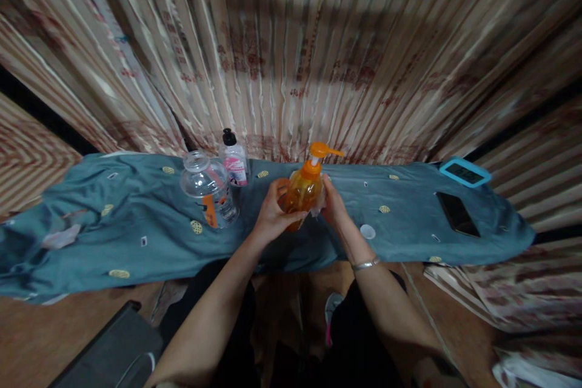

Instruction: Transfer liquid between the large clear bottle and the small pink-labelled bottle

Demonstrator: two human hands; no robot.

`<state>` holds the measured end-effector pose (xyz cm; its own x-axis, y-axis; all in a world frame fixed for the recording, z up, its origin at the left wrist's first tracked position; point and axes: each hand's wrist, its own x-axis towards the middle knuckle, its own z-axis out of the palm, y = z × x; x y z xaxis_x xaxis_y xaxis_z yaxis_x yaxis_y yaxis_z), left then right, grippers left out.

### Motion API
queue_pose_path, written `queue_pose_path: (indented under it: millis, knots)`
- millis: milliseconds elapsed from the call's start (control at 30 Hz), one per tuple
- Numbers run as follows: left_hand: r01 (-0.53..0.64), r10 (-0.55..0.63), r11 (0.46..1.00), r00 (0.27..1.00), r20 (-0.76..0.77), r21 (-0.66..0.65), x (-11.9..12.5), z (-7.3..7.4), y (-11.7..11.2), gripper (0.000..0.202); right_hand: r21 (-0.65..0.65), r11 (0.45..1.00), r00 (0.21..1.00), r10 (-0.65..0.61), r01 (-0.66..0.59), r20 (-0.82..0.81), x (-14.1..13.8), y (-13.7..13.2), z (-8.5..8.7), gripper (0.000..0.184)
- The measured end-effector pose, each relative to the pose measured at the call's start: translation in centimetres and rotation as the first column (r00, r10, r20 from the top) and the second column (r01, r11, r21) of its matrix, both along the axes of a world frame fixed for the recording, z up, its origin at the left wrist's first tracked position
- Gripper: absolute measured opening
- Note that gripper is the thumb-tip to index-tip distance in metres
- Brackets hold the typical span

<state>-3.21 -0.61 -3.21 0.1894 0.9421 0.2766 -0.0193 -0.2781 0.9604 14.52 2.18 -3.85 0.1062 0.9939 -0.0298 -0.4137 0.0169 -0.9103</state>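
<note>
An orange pump bottle (305,189) stands on a table under a teal cloth (136,236). My left hand (271,218) is wrapped round its left side. On the bottle's right side is my right hand (333,205), with a silver bracelet at the wrist. It presses something pale and crumpled, perhaps a wipe, against the bottle. The pump nozzle points to the right.
Left of the bottle stand a clear plastic jar (207,187) and a small bottle with a black cap and pink label (234,160). A small white cap (367,231) lies to the right. Farther right are a dark phone (457,213) and a blue-framed clock (464,172). Striped curtains hang behind.
</note>
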Motion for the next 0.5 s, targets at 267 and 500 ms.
queue_pose_path:
  millis: [267,500]
  knots:
    - [-0.049,0.055,0.992,0.997,-0.047,0.12,-1.9,0.5,0.3,0.067,0.076,0.995,0.997,-0.057,0.061,-0.057,0.8,-0.1,3.7,0.05]
    - [-0.082,0.087,0.991,0.995,-0.049,0.11,-2.1,-0.4,0.0,0.06,0.01,0.999,0.999,-0.033,0.033,-0.02,0.9,-0.6,2.3,0.053]
